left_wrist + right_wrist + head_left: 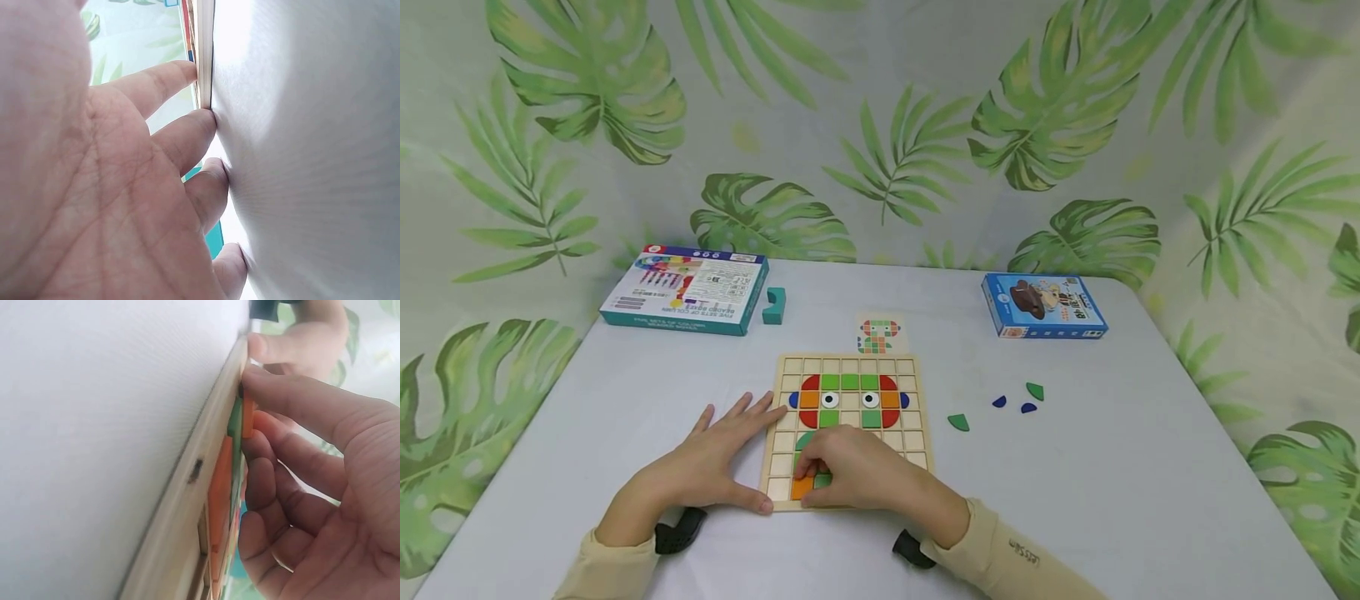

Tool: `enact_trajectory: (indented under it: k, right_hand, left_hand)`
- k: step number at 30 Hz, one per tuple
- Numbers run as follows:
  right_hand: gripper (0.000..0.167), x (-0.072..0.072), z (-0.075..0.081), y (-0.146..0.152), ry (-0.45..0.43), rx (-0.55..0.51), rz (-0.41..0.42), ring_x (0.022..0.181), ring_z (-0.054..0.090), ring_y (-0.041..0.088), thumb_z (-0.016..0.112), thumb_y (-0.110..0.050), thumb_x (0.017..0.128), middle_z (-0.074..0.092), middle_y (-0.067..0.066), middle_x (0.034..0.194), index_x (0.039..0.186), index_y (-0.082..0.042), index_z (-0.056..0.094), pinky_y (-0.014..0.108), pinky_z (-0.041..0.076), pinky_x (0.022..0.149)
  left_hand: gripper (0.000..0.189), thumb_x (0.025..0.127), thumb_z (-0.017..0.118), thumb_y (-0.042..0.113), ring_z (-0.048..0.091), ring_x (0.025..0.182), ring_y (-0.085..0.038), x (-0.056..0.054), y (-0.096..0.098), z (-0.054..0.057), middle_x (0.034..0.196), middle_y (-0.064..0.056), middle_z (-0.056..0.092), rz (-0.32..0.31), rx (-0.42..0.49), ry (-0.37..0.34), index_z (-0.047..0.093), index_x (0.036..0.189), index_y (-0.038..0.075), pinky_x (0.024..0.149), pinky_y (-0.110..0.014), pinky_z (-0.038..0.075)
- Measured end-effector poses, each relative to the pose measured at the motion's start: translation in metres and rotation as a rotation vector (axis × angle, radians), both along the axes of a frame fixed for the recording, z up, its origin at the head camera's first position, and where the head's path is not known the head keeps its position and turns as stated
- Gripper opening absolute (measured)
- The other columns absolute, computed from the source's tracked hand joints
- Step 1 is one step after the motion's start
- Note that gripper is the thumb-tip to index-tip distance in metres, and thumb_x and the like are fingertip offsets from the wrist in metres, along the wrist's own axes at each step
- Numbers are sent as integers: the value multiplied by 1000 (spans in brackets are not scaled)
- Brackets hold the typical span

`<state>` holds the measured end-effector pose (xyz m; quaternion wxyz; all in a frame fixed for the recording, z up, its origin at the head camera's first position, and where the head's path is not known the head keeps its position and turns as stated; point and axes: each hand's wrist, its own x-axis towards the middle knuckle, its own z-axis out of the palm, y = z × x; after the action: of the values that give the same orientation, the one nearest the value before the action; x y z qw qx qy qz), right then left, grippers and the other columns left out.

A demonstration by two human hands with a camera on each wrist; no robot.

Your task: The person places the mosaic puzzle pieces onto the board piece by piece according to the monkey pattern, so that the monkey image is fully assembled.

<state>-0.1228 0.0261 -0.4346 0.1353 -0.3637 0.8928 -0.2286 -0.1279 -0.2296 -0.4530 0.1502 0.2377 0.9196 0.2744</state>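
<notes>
A wooden grid board lies on the table, its upper cells filled with red, green and orange tiles, two eye tiles and blue half-rounds in a face pattern. Over the bottom row, my right hand pinches an orange square tile between thumb and fingers. That orange tile stands slightly raised beside a green tile in the right wrist view. My left hand rests with spread fingers along the board's left edge, index finger and thumb touching it. Part of the lower pattern is hidden under my right hand.
A pattern card lies behind the board. To the right are green quarter-round pieces and blue half-rounds. A bead set box and a teal block sit back left, a blue box back right.
</notes>
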Motion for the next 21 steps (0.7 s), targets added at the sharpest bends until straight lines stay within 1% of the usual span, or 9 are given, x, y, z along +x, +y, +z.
enact_trajectory:
  k: [12,21]
  right_hand:
    - [17,0,-1,-2,8,2,-2,78,56,-4,92,-28,86,68,-18,87,98,-22,82,9,48,72]
    - [18,1,0,0,-26,-16,-10,80,56,-2,92,-28,87,66,-17,87,99,-23,80,11,48,71]
  left_hand:
    - [121,66,96,63,15,166,-50,0,1,0,179,-13,27,6,1,-3,41,166,23,122,-85,0]
    - [121,66,95,64,14,166,-50,0,1,1,179,-13,26,7,3,-3,41,167,24,123,-85,0]
